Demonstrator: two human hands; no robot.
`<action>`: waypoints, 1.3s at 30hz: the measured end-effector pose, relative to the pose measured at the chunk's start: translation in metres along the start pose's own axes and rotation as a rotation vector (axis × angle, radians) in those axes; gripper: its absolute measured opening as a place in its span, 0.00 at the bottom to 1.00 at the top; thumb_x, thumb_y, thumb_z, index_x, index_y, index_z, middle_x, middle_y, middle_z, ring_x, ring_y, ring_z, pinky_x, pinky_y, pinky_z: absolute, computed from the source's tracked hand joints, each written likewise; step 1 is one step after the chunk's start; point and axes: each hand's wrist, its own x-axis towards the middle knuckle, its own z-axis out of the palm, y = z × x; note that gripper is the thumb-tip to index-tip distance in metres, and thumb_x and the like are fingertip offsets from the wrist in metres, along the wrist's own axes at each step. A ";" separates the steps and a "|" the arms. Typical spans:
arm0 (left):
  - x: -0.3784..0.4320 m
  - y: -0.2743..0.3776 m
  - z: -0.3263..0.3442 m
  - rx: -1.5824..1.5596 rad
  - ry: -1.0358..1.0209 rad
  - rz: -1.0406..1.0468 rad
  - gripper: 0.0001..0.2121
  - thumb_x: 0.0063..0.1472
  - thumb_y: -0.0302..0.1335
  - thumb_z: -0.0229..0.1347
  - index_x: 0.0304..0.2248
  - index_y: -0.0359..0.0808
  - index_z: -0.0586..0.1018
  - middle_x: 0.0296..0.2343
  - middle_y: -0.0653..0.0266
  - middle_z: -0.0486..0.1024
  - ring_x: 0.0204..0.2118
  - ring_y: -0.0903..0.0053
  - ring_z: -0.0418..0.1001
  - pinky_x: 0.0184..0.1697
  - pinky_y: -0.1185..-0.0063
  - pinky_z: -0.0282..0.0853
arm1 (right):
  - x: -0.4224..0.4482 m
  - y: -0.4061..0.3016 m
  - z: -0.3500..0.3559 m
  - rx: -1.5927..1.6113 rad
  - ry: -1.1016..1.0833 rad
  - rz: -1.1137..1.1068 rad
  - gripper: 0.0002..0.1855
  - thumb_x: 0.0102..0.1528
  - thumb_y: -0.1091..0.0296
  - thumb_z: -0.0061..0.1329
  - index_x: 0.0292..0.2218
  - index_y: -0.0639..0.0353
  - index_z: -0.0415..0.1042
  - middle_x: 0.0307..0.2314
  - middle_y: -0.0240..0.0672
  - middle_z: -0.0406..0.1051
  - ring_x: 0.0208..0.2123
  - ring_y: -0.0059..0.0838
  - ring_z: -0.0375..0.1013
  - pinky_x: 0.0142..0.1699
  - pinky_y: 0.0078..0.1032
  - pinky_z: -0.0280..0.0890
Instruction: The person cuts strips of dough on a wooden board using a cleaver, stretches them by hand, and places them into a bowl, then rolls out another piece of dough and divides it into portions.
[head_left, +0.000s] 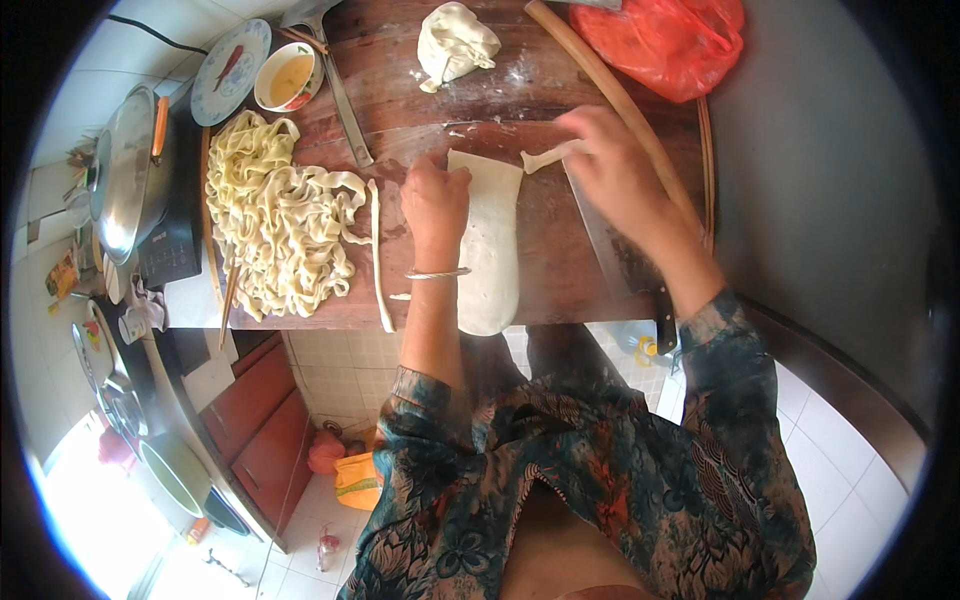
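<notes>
A pale, flat sheet of dough lies lengthwise before me, its near end hanging over the board's front edge. My left hand, fingers curled, is at the sheet's upper left edge; what is under the fingers is hidden. Blurred by motion, my right hand holds a short dough strip off the sheet's upper right corner. Below that hand rests a kitchen knife, its black handle jutting past the front edge. One long dough strip lies alone left of my left hand.
Left on the wooden board is a heap of wide noodles beside chopsticks. A dough lump, a spatula, a bowl and a plate sit farther back. A rolling pin and red plastic bag are right.
</notes>
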 end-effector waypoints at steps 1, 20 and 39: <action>0.000 0.005 0.001 -0.004 -0.002 0.005 0.16 0.46 0.30 0.57 0.35 0.29 0.74 0.30 0.46 0.73 0.31 0.50 0.72 0.35 0.61 0.66 | 0.002 -0.004 0.012 0.092 -0.125 -0.008 0.11 0.52 0.70 0.48 0.39 0.61 0.69 0.33 0.42 0.72 0.37 0.41 0.72 0.42 0.35 0.67; -0.042 -0.004 -0.014 -0.208 0.010 0.025 0.15 0.48 0.22 0.54 0.38 0.28 0.73 0.31 0.50 0.71 0.29 0.59 0.70 0.35 0.69 0.66 | 0.033 -0.023 0.091 -0.103 -0.349 -0.288 0.17 0.42 0.83 0.45 0.37 0.61 0.69 0.40 0.37 0.64 0.42 0.38 0.64 0.46 0.31 0.64; -0.182 -0.027 -0.039 0.264 -0.022 0.030 0.23 0.48 0.22 0.58 0.44 0.28 0.67 0.35 0.49 0.69 0.37 0.59 0.69 0.39 0.69 0.66 | -0.019 -0.042 0.046 -0.042 -0.207 -0.206 0.14 0.46 0.80 0.47 0.37 0.67 0.70 0.37 0.42 0.66 0.41 0.36 0.67 0.44 0.30 0.67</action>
